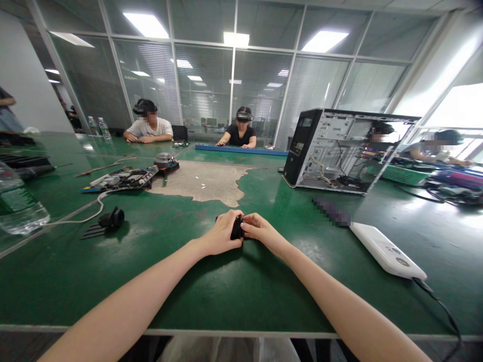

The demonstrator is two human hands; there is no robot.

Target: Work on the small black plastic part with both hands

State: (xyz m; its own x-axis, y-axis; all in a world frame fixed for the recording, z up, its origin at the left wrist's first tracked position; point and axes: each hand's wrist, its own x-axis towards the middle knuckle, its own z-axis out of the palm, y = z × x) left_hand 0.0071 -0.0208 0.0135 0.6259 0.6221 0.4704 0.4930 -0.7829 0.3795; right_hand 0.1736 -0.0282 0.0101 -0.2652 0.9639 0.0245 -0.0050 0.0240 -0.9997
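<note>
My left hand (222,234) and right hand (258,229) hold a small black thing (237,229), maybe plastic, over the green table (211,306)

Gleaming smooth and glossy across the green table (181,296), but turning matt and rough-looking at the pale patch (199,181). Looking like black plastic on the held piece (237,229), and like dark plastic again on the loose part (112,218). Showing dull silvery sheet metal inside the case (332,136) and darker, smooth plastic along its front. Shining smooth and white, plastic-like, on the power strip (385,249). Appearing as clear, glossy plastic at the near bottle (18,201). Reflecting lamps in smooth partition glass (204,90). Looking like soft, matt cloth on the white shirt (164,126).
</note>
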